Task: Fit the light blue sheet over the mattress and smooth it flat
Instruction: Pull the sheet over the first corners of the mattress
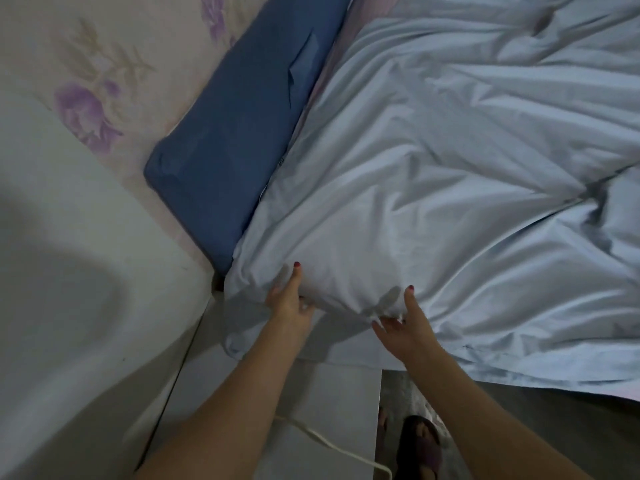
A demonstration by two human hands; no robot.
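Both hands, left (289, 303) and right (408, 322), pinch the wrinkled light blue cotton sheet (450, 188) at centre bottom; dark blue rectangular pillow (239, 133) crowds upper left.

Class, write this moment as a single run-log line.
stage: fitting corner | left hand: gripping light blue sheet | right hand: gripping sheet edge | sheet: wrinkled, not smoothed | dark blue pillow: beside sheet

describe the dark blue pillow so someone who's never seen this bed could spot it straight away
Start at the light blue sheet rumpled across the bed. Along its far-left edge, against the floral wall, lies the dark blue pillow, long and slanting. It is the only deep, solid blue thing here.
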